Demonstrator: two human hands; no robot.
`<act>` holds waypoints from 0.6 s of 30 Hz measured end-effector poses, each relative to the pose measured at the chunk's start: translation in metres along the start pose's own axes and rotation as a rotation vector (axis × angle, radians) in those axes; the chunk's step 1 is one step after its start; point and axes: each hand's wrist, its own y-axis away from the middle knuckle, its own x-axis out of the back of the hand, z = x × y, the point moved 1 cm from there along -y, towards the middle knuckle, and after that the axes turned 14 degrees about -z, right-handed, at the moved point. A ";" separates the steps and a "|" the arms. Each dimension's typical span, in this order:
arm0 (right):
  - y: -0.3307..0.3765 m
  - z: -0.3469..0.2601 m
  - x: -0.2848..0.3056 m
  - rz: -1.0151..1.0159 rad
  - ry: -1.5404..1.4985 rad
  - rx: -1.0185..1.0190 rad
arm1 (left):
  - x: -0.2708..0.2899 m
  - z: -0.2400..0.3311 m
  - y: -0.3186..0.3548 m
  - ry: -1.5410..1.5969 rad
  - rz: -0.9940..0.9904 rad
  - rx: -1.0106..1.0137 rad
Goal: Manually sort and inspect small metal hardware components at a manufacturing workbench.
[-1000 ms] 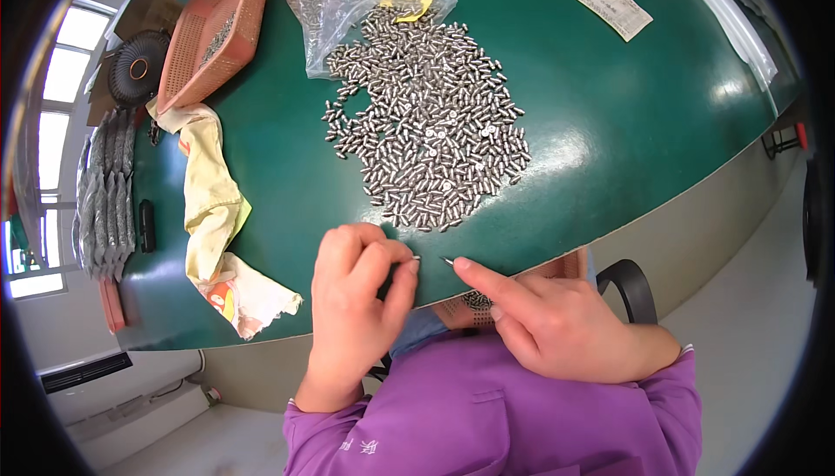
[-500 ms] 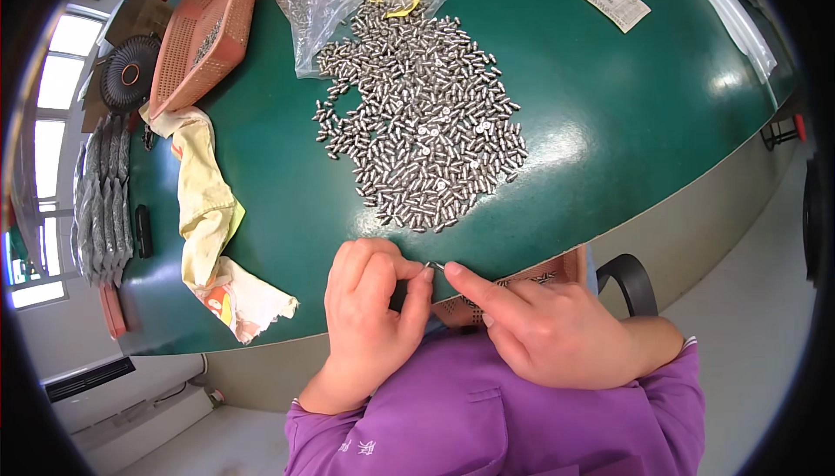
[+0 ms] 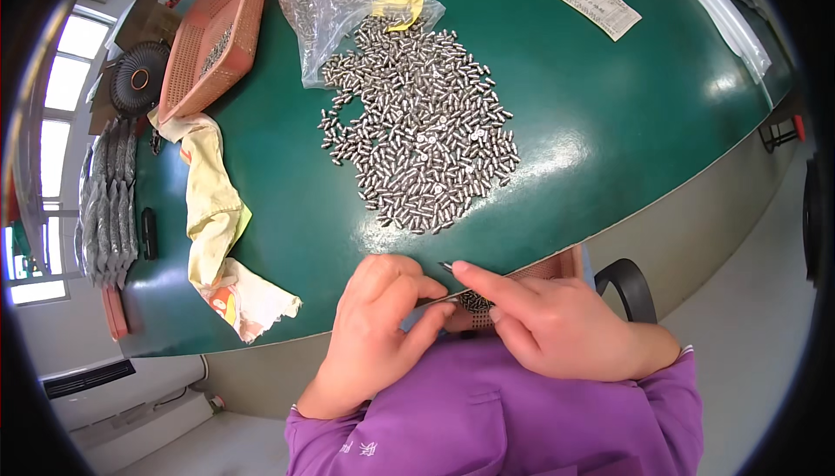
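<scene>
My left hand (image 3: 376,319) is at the table's near edge. Its thumb and index finger stand apart over the rim, with nothing visible between them. My right hand (image 3: 557,319) reaches in from the right, index finger stretched out and thumb apart. That index fingertip touches a small metal pin (image 3: 446,266) with a dark end, lying on the green tabletop. Beyond both hands spreads a heap of small silver metal pins (image 3: 426,119), a few showing round white ends. Below the edge, partly hidden by my hands, a pink basket (image 3: 557,265) contains more small metal parts (image 3: 474,301).
A clear plastic bag (image 3: 326,19) of pins lies behind the heap. On the left are a cream cloth (image 3: 210,206), a pink basket (image 3: 174,85), a black fan (image 3: 139,79), filled bags (image 3: 109,198) and a black marker (image 3: 149,233). A paper slip (image 3: 591,2) lies far right.
My left thumb and index finger have parted and drawn back toward the edge, away from the pin. My right index finger has shifted slightly right and stays at the pin.
</scene>
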 end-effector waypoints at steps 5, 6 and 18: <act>0.005 0.003 0.003 0.111 0.088 0.056 | -0.007 -0.011 -0.011 -0.145 0.253 0.074; 0.005 0.004 0.003 0.112 0.090 0.054 | -0.008 -0.014 -0.015 -0.186 0.273 0.095; -0.002 0.005 -0.004 0.140 0.191 0.099 | -0.013 -0.011 -0.011 -0.200 0.242 -0.055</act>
